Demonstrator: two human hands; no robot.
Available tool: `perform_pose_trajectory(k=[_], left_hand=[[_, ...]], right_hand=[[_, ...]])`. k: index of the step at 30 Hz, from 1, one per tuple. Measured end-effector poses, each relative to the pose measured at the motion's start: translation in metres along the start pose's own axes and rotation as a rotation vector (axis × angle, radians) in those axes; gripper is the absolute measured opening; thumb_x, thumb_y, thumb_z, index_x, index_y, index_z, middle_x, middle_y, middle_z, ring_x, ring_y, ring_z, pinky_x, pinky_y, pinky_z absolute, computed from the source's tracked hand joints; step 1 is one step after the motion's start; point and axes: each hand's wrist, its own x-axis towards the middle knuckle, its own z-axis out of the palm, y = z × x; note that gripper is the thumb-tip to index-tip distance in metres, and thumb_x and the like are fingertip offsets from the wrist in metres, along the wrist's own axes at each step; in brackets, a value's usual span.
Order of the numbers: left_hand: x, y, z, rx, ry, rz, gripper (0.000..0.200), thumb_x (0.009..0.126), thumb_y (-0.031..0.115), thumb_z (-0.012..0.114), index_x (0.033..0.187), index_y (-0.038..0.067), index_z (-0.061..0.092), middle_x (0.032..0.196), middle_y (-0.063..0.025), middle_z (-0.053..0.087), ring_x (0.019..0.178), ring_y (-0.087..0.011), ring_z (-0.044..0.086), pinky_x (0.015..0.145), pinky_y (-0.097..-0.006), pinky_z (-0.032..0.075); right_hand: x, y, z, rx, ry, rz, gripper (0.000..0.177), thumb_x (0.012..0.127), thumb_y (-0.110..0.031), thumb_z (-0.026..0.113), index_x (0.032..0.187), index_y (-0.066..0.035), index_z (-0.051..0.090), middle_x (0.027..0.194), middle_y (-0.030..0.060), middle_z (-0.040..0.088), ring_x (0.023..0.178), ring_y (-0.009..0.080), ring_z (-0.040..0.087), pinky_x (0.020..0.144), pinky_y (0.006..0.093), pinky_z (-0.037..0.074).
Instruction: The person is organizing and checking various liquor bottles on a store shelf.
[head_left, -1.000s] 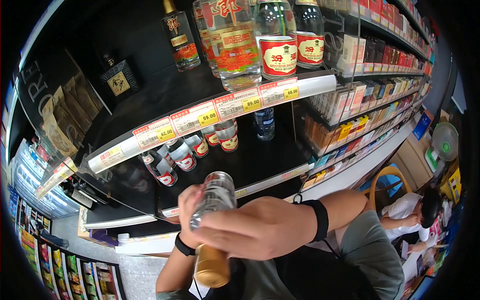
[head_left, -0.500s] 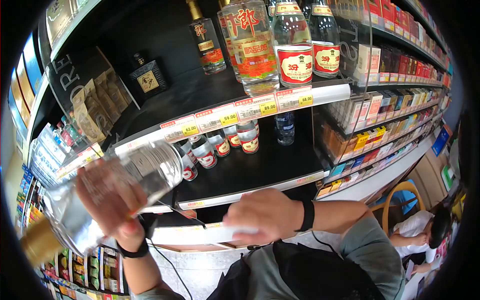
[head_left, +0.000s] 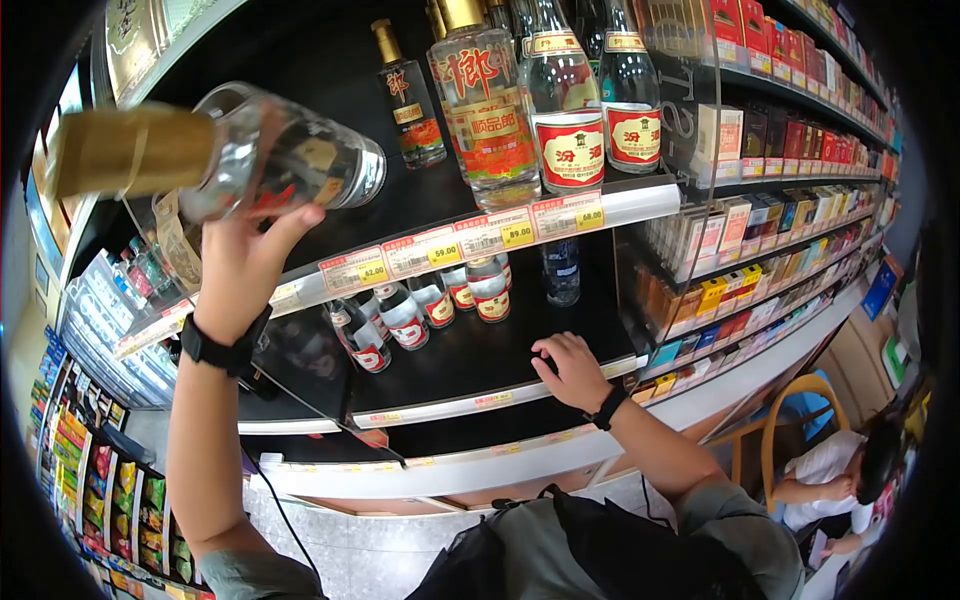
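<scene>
My left hand (head_left: 250, 245) is wrapped round a large clear glass bottle (head_left: 290, 150) with a gold cap. The bottle lies tilted in front of the upper shelf, its cap pointing left and its base right. My right hand (head_left: 570, 368) is empty, fingers apart and slightly bent, at the front edge of the lower shelf (head_left: 480, 400). On the upper shelf stand a small gold-capped bottle (head_left: 412, 115), a larger gold-capped bottle (head_left: 487, 120) and red-and-white labelled bottles (head_left: 568, 150). Small bottles (head_left: 403, 315) stand on the lower shelf.
Price tags line the upper shelf edge (head_left: 640, 205). Shelves of boxed packs (head_left: 800, 140) fill the right side, and snack racks (head_left: 110, 490) stand at the lower left. A person (head_left: 825, 480) in white is at the lower right, beside a wooden chair (head_left: 775, 430).
My left hand has raised the bottle toward the upper shelf, and its base now points more to the right and down. My right hand has moved right and forward to the lower shelf edge.
</scene>
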Motion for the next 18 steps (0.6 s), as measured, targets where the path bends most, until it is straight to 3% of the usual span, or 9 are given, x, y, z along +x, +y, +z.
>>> perform_pose_trajectory(k=[2, 9, 11, 12, 16, 18], left_hand=[[0.016, -0.010, 0.009, -0.106, -0.027, 0.012, 0.047, 0.090, 0.021, 0.088, 0.123, -0.005, 0.067, 0.106, -0.0066, 0.073, 0.088, -0.0108, 0.062, 0.077, -0.0293, 0.052], [0.047, -0.038, 0.030, -0.047, -0.096, 0.017, 0.067, 0.091, 0.030, 0.088, 0.140, -0.001, 0.055, 0.099, -0.0006, 0.058, 0.080, -0.0101, 0.049, 0.073, -0.0280, 0.047], [0.054, -0.037, 0.032, -0.032, -0.248, -0.129, 0.073, 0.097, 0.028, 0.082, 0.152, 0.000, 0.043, 0.131, -0.0081, 0.062, 0.116, -0.0145, 0.056, 0.103, -0.0346, 0.047], [0.055, -0.042, 0.038, 0.036, -0.184, -0.004, 0.073, 0.095, 0.033, 0.084, 0.146, -0.001, 0.046, 0.092, 0.0013, 0.051, 0.078, -0.0095, 0.045, 0.072, -0.0280, 0.046], [0.070, -0.058, 0.048, -0.052, -0.229, -0.001, 0.074, 0.095, 0.035, 0.083, 0.146, -0.002, 0.044, 0.093, 0.0008, 0.051, 0.078, -0.0095, 0.046, 0.073, -0.0285, 0.046], [0.078, -0.062, 0.050, -0.057, -0.275, -0.029, 0.074, 0.097, 0.035, 0.081, 0.148, -0.001, 0.042, 0.102, -0.0029, 0.059, 0.085, -0.0104, 0.053, 0.077, -0.0284, 0.050]], right_hand=[[-0.004, 0.004, 0.004, -0.005, 0.034, -0.015, 0.018, 0.096, -0.017, 0.071, 0.110, -0.008, 0.066, 0.097, 0.0083, 0.066, 0.096, 0.0302, 0.062, 0.086, 0.0435, 0.047], [-0.003, -0.001, 0.011, -0.067, 0.056, 0.000, 0.015, 0.094, -0.018, 0.072, 0.105, -0.009, 0.068, 0.090, 0.0067, 0.066, 0.089, 0.0290, 0.065, 0.082, 0.0420, 0.051], [-0.004, -0.001, 0.014, -0.070, 0.075, -0.005, 0.013, 0.093, -0.018, 0.072, 0.103, -0.009, 0.068, 0.089, 0.0062, 0.066, 0.089, 0.0285, 0.066, 0.080, 0.0418, 0.051], [-0.004, 0.000, 0.014, -0.101, 0.049, 0.007, 0.013, 0.095, -0.019, 0.070, 0.104, -0.010, 0.068, 0.094, 0.0064, 0.070, 0.091, 0.0282, 0.068, 0.081, 0.0418, 0.054], [-0.006, 0.005, 0.021, -0.126, 0.073, -0.027, 0.012, 0.093, -0.016, 0.071, 0.103, -0.011, 0.067, 0.094, 0.0060, 0.070, 0.089, 0.0273, 0.069, 0.078, 0.0413, 0.055], [-0.006, 0.005, 0.022, -0.129, 0.102, -0.048, 0.012, 0.090, -0.013, 0.072, 0.101, -0.011, 0.067, 0.090, 0.0055, 0.070, 0.084, 0.0269, 0.069, 0.074, 0.0409, 0.056]])
